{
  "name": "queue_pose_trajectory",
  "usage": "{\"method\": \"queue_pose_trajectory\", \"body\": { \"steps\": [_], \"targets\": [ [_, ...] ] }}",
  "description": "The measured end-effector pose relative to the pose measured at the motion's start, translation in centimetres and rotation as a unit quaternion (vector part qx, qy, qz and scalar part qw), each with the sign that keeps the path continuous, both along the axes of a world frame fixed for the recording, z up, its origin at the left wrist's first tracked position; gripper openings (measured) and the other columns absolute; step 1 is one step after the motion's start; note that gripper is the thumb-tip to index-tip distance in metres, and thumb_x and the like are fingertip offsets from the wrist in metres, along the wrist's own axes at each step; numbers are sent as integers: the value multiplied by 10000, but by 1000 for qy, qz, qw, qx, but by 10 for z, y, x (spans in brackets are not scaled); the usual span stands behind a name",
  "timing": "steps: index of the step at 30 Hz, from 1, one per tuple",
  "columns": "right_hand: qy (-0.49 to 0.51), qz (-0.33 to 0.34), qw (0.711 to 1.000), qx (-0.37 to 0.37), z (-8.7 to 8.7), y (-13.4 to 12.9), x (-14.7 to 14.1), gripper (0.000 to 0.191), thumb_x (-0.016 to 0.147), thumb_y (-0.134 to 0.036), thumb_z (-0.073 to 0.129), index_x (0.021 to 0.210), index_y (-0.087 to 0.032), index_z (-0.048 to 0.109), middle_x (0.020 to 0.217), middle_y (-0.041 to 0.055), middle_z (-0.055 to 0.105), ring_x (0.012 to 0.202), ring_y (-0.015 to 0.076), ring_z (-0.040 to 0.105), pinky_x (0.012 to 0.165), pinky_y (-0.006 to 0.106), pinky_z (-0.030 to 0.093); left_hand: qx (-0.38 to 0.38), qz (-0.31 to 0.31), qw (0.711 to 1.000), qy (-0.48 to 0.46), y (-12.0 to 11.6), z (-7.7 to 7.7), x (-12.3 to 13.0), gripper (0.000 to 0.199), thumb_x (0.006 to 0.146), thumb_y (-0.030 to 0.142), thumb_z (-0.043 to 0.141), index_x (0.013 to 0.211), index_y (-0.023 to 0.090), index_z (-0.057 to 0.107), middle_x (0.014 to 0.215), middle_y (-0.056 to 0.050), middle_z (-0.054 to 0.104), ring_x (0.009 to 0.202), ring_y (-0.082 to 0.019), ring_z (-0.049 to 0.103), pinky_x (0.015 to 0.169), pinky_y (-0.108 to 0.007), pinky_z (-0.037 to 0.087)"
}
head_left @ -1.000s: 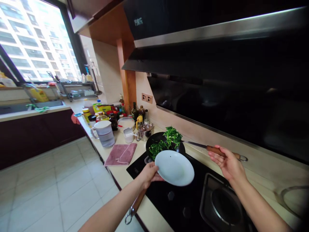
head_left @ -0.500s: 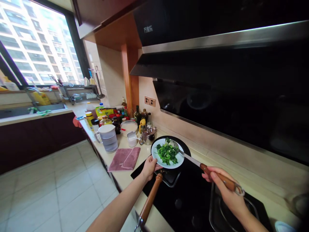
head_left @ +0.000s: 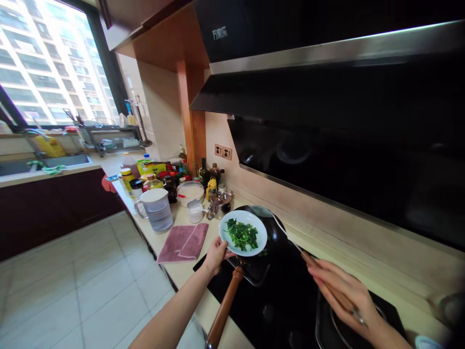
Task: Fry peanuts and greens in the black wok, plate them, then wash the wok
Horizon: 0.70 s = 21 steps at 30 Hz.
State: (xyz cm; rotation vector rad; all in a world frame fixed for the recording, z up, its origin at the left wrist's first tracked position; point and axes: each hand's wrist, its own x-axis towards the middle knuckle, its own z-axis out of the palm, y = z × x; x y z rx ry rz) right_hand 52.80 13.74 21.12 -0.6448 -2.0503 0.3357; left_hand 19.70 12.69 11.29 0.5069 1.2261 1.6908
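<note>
My left hand [head_left: 218, 254] grips the near left edge of a white plate [head_left: 262, 237], thumb on its rim. Chopped cooked greens [head_left: 241, 234] with pale bits lie on the plate. It is held over a dark wok [head_left: 279, 232], hiding much of it. My right hand [head_left: 345, 291] is closed round the wooden handle of a metal spatula [head_left: 295, 245]. The spatula's head reaches into the far side of the wok, behind the plate. Toward me extends the wok's wooden handle [head_left: 227, 300], touched by neither hand.
Left of the stove [head_left: 279, 300] lies a folded mauve cloth [head_left: 183, 242]. Behind it stand a water pitcher [head_left: 158, 211], a small white container [head_left: 195, 212], a lidded glass pot [head_left: 221, 203] and several bottles. A range hood [head_left: 308, 126] overhangs the stove.
The spatula has left the greens on the plate and moved into the wok behind it. The plate has shifted slightly left in view, still in my left hand.
</note>
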Motion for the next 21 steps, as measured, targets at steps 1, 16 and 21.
{"method": "queue_pose_trajectory", "body": {
  "steps": [1, 16, 21],
  "targets": [
    [-11, 8, 1000, 9, -1, 13, -1, 243, 796, -221, 644, 1010, -290, 736, 1030, 47, 715, 881, 209, 701, 793, 283, 571, -1, 9, 1000, 1, -5, 0, -5, 140, 677, 122, 683, 749, 151, 566, 601, 8, 662, 518, -147, 667, 506, -243, 575],
    [-289, 192, 938, 8, -28, 49, -56, 235, 865, -128, 505, 969, -245, 681, 954, 48, 661, 799, 143, 652, 711, 229, 506, -56, 181, 982, -11, -132, -28, -76, 417, 458, 280, 847, 776, 128, 624, 635, 20, 700, 542, -133, 660, 518, -193, 585],
    [-317, 180, 931, 1, 30, 0, -43, 198, 854, -116, 484, 853, -224, 650, 715, -4, 600, 552, 94, 541, 539, 200, 418, -62, 185, 980, -31, -139, -34, -72, 427, 431, 303, 864, 740, 126, 630, 616, 21, 686, 557, -132, 655, 544, -197, 591]
  ]
}}
